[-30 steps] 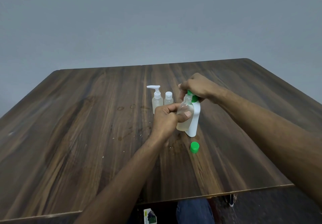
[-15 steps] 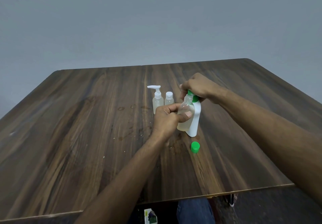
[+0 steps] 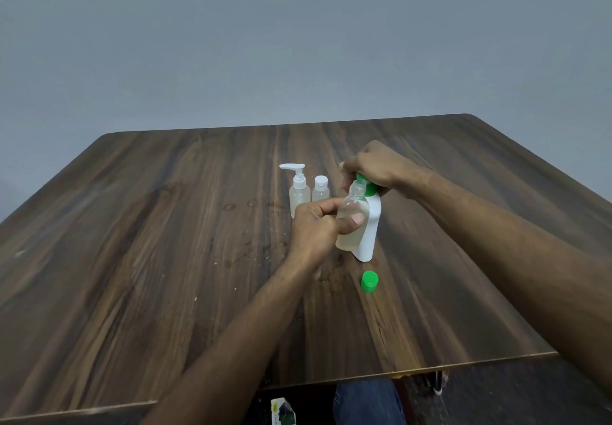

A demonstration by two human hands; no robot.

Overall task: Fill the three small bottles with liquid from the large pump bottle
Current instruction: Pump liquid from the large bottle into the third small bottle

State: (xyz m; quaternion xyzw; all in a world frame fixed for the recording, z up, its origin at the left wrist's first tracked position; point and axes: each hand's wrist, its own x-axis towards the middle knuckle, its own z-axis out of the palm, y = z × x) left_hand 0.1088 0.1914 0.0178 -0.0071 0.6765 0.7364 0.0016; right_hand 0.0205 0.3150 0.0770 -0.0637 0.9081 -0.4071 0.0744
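Note:
A large white pump bottle (image 3: 369,236) with a green pump head (image 3: 364,184) stands mid-table. My right hand (image 3: 374,164) curls over the pump head from above. My left hand (image 3: 318,226) grips a small clear open bottle (image 3: 351,226), tilted with its neck under the pump; yellowish liquid fills its lower part. Its green cap (image 3: 369,281) lies on the table in front. Behind stand a small clear bottle with a white pump (image 3: 299,193) and a small bottle with a white cap (image 3: 320,189).
The dark wooden table (image 3: 165,259) has wet rings and drops near the bottles. Its front edge runs close to me, with a knee in jeans (image 3: 364,401) and a small carton (image 3: 281,413) below it.
Almost nothing has changed: both hands keep their hold and the small bottle stays at the pump.

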